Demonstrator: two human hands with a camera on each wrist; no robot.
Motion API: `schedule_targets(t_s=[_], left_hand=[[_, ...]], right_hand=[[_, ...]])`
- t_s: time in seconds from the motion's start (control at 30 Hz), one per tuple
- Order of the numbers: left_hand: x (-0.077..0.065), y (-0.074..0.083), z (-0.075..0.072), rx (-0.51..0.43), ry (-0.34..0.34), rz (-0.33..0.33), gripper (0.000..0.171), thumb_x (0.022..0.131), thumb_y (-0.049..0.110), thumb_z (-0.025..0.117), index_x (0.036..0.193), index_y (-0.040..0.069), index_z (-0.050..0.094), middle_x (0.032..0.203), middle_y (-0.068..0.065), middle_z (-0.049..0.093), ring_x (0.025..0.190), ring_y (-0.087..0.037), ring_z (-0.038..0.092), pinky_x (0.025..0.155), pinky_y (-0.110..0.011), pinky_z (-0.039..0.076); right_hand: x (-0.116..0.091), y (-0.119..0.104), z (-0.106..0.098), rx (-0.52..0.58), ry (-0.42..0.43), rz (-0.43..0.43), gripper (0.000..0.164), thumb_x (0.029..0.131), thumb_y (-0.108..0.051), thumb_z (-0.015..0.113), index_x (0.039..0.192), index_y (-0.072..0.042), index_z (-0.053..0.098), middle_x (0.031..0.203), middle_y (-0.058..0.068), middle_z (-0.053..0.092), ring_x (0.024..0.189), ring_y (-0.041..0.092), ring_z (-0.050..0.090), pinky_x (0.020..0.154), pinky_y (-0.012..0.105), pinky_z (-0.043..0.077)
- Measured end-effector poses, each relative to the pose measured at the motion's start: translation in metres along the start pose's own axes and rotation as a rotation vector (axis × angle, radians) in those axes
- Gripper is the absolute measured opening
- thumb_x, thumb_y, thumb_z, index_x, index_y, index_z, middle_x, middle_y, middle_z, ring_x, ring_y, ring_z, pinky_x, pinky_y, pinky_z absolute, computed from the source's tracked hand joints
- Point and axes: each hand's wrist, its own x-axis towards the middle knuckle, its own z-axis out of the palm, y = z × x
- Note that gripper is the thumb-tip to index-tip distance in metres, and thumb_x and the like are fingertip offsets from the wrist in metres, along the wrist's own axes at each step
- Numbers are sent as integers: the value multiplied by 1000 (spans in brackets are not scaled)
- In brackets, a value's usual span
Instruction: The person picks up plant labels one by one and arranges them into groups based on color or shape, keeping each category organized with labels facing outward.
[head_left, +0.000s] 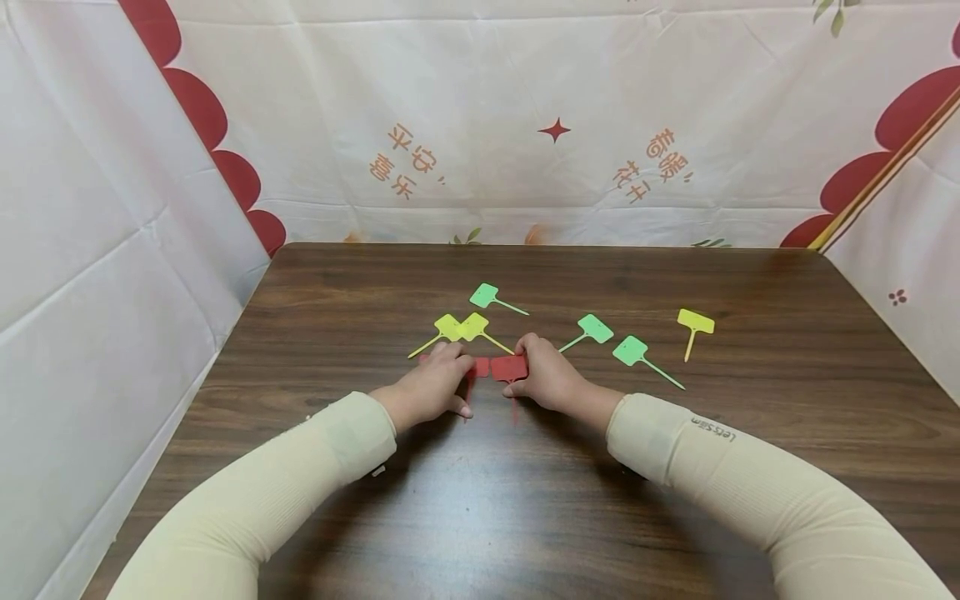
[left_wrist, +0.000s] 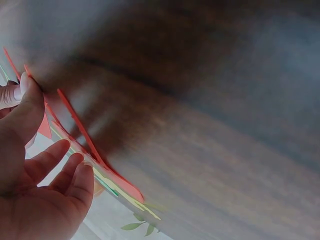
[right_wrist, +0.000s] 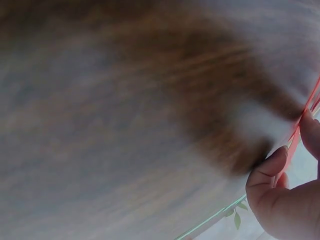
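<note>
On the brown table, my right hand [head_left: 551, 375] pinches the plate of a red T-shaped plant label [head_left: 508, 367] between thumb and fingers. Just to its left, my left hand [head_left: 435, 385] holds a second red plant label [head_left: 482, 367] with index finger and thumb, its other fingers loosely bent. The two red plates lie almost edge to edge. A further red label [left_wrist: 122, 185] lies beyond the left fingers, mostly covered in the head view. In the right wrist view the thumb and a finger [right_wrist: 310, 132] are at the red plate's edge.
Behind the hands lie two overlapping yellow labels [head_left: 474, 326] and a green label [head_left: 484, 295]. Two more green labels [head_left: 630, 350] are right of the right hand, with a yellow label [head_left: 696, 322] farther right. A patterned cloth [head_left: 480, 108] hangs behind the table [head_left: 337, 283].
</note>
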Motion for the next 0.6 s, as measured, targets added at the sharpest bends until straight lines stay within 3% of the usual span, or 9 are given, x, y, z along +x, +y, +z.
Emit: schedule_targets(t_s=[0.6], left_hand=[[1,0,2,8,10,1,54,71,28,84,112,1,61,110,-10,52,103,-26,43,91,-37,42]], right_hand=[[0,-3,-1,-97,-29,32,52,76,-23,84,105,3,51,90,13,50,78,23,49,70,34,44]])
